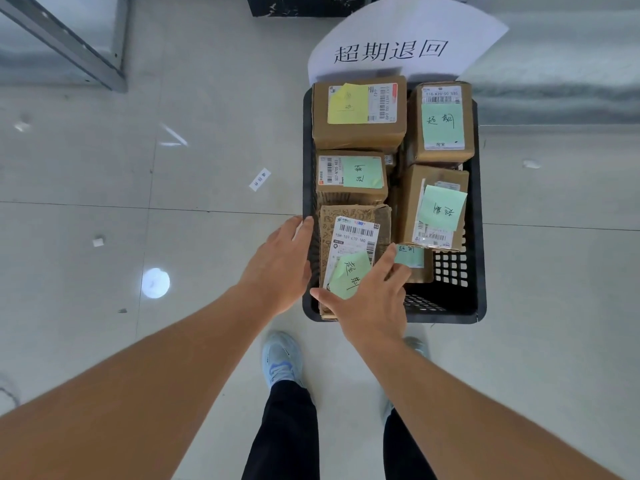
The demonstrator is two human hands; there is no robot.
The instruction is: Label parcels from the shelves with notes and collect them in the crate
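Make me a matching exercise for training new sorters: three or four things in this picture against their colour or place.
Things:
1. crate
2. note on far-left parcel
3. paper sign
4. right hand

Colour or place:
a. yellow
b. on the near-left parcel
c. black
d. white, behind the crate

Pairs: 1-c, 2-a, 3-d, 4-b

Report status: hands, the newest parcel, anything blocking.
Left hand open at black plastic crate rim. Right hand open, flat on patterned brown cardboard parcel, green note attached. Parcel in crate; no obstruction.
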